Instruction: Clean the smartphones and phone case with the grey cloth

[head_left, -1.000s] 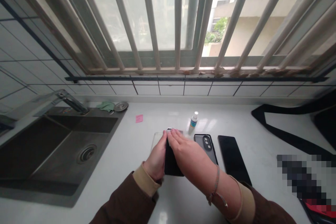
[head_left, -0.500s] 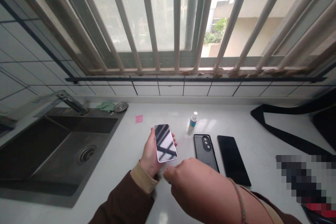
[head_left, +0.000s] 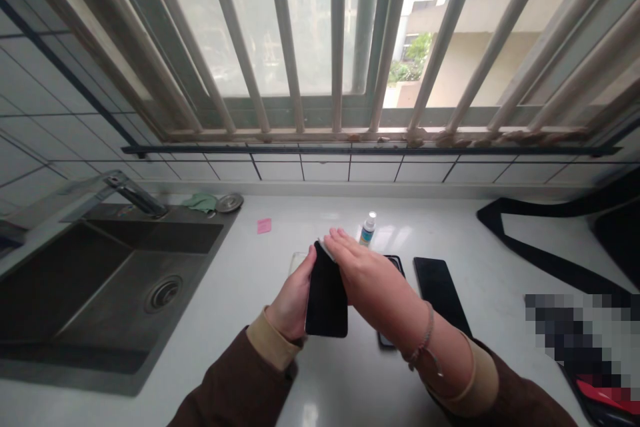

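My left hand (head_left: pixel 293 293) is closed around the left edge of a smartphone (head_left: pixel 326 303), thumb along its side. The phone is tilted, its dark screen facing up toward me. My right hand (head_left: pixel 357 263) lies against the upper right edge of the phone, fingers pressed together. A thin whitish sliver (head_left: pixel 326 248) shows between those fingers and the phone; its kind cannot be made out. The right thumb is hidden. Behind the phone, a clear, pale-edged flat piece (head_left: pixel 299 259) rests on the counter. A small white-capped spray bottle (head_left: pixel 367 230) stands just beyond my right fingers.
A dark phone case (head_left: pixel 396 263) lies partly under my right arm, beside a black phone (head_left: pixel 440 283). Left is a sink (head_left: pixel 183 347) with a faucet (head_left: pixel 133 193). A pink note (head_left: pixel 264 225) and a black strap (head_left: pixel 530 257) lie on the counter (head_left: pixel 240 307).
My right hand has moved up from below the phone to its upper right edge, its fist now straightened. The phone has tilted and shifted slightly right and down; its screen no longer mirrors the window bars.
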Tool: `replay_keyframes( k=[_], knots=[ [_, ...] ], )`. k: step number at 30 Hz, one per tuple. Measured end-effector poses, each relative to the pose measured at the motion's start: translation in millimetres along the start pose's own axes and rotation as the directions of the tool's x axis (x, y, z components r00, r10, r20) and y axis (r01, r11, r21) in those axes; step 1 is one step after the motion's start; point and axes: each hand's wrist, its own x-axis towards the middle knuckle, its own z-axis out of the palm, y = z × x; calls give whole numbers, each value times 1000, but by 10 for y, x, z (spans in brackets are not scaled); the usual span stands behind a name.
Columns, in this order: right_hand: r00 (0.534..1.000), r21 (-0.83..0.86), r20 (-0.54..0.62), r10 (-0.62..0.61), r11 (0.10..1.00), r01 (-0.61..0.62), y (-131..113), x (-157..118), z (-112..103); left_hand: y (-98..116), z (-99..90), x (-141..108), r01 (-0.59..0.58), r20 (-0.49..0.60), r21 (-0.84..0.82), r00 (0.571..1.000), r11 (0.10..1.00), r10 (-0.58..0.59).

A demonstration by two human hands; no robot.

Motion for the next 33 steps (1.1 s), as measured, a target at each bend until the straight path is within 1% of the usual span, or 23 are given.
replay_keyframes(
  k=[2,3,6,9,12,15,17,19,21,23,24,25,26,27,28,29,30,31,33],
  knots=[
    [994,5,110,-15,1000,14,-55,10,78,-8,17,4,5,1,-24,1000,1000,-5],
    [989,8,150,-11,1000,10,-91,9,94,-3,18,4,17,-18,-15,1000,1000,-17],
    [975,40,222,10,999,-19,-212,-20,82,34,-14,8,2,-122,20,992,1000,1],
    [959,99,282,18,994,-48,-330,-66,42,83,-66,23,-80,-177,39,980,996,86],
    [941,157,338,7,985,-64,-440,-109,-11,123,-79,37,-171,-237,80,954,982,186],
    [916,207,397,-56,978,-30,-525,-138,-166,152,-38,30,-209,-286,98,930,973,229],
    [891,241,447,-82,970,-32,-545,-151,-344,165,-3,18,-209,-286,98,930,973,229],
    [867,319,491,-90,944,-83,-524,-160,-536,170,17,7,-191,-265,101,941,976,211],
    [890,400,453,-39,901,-165,-459,-161,-673,162,16,2,-171,-228,103,955,980,191],
    [938,410,334,88,883,-229,-358,-148,-703,142,-3,2,-144,-183,95,970,985,159],
    [956,384,244,165,888,-251,-299,-135,-673,129,-16,3,-124,-161,97,977,988,139],
    [963,340,135,234,902,-267,-235,-118,-617,113,-30,3,-98,-139,105,984,990,112],
    [962,279,25,271,922,-267,-169,-97,-539,98,-43,3,-67,-118,117,990,991,81],
    [958,211,-86,272,945,-249,-103,-75,-446,82,-55,4,-36,-102,132,994,991,50],
    [965,142,-155,214,971,-192,-40,-51,-346,67,-64,5,-13,-92,147,995,989,27],
    [979,89,-153,133,989,-120,17,-29,-248,54,-70,8,-2,-84,152,996,988,15],
    [991,51,-125,50,998,-44,65,-9,-158,44,-71,12,-6,-77,144,997,990,17],
    [998,27,-61,4,1000,-3,99,8,-81,36,-68,19,-21,-69,125,997,992,30],
    [996,3,64,-64,998,64,117,27,19,31,-58,35,-70,-60,68,995,995,75]
  ],
)
